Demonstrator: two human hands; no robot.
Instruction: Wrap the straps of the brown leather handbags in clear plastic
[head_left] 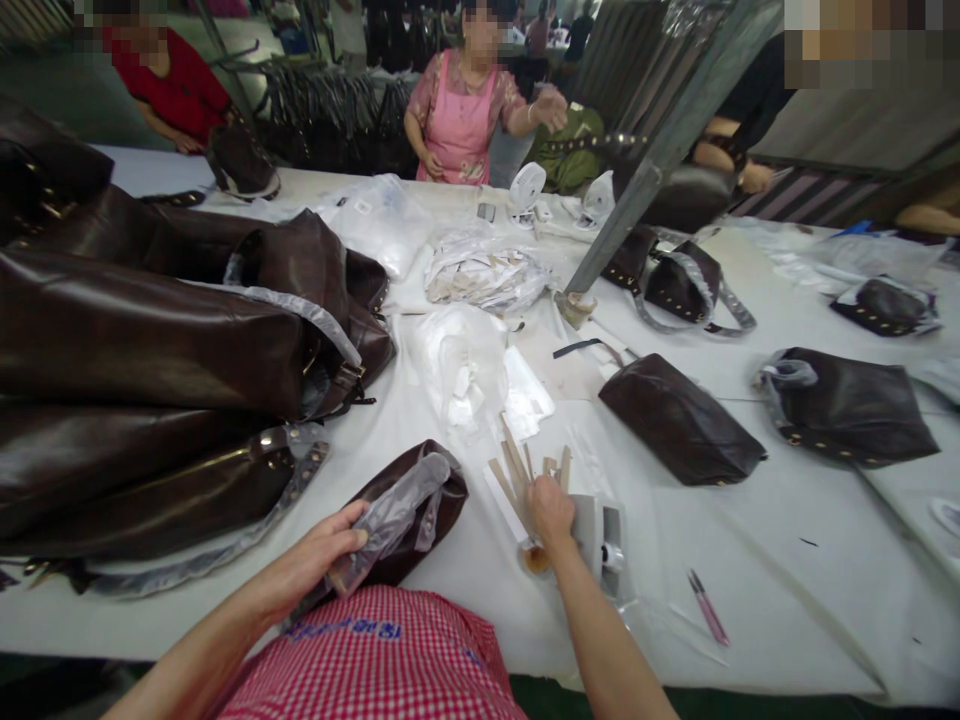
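My left hand (pixel 324 553) is closed on the clear plastic wrap of a small dark brown leather bag (pixel 420 500) that lies at the near edge of the white table (pixel 750 540). My right hand (pixel 550 510) rests among several tan paper tags (pixel 517 465) fanned out on the table, fingers closed on them. A tape dispenser (pixel 607 540) stands just right of that hand, and a small round cup (pixel 536 560) lies under the wrist.
A tall pile of large brown leather bags (pixel 150 350) fills the left. Smaller brown bags (pixel 679 420) (pixel 855 405) lie to the right, plastic sleeves (pixel 465 370) in the middle. A pink pen (pixel 706 607) lies near the front. Several other people work across the table.
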